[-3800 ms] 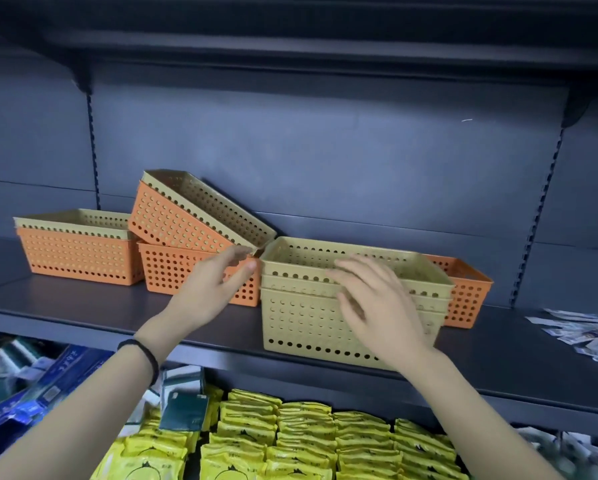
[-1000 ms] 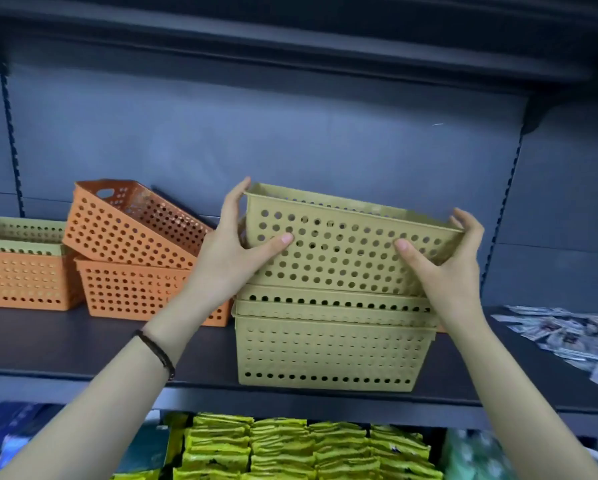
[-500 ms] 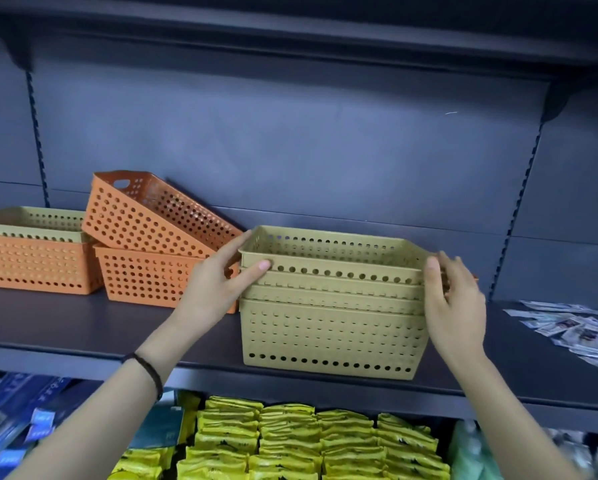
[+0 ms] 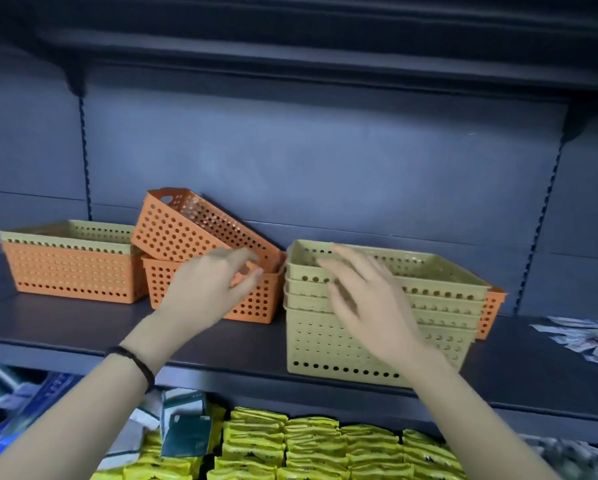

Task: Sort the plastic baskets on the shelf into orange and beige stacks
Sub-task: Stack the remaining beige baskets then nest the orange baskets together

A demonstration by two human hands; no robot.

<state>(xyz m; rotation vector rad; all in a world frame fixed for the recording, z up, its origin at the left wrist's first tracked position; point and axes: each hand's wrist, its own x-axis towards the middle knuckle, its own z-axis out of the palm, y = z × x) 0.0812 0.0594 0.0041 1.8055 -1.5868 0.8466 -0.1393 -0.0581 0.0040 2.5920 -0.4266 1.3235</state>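
Observation:
A beige stack (image 4: 439,306) of several nested baskets stands on the dark shelf (image 4: 65,323) right of centre. An orange basket (image 4: 491,313) peeks out behind its right end. Left of it a tilted orange basket (image 4: 186,226) leans on an upright orange basket (image 4: 256,303). At far left a beige basket (image 4: 65,233) sits nested in an orange basket (image 4: 72,271). My left hand (image 4: 211,289) hovers open by the tilted basket's lower corner. My right hand (image 4: 366,299), blurred and open, is in front of the beige stack, holding nothing.
Loose sachets (image 4: 588,337) lie on the shelf at far right. Below the shelf are yellow packets (image 4: 308,445) and blue-and-white boxes (image 4: 31,403). An upper shelf (image 4: 290,46) overhangs the baskets.
Both hands have let go of the beige stack and moved left. The left hand now reaches toward the tilted orange basket; the right crosses in front of the stack.

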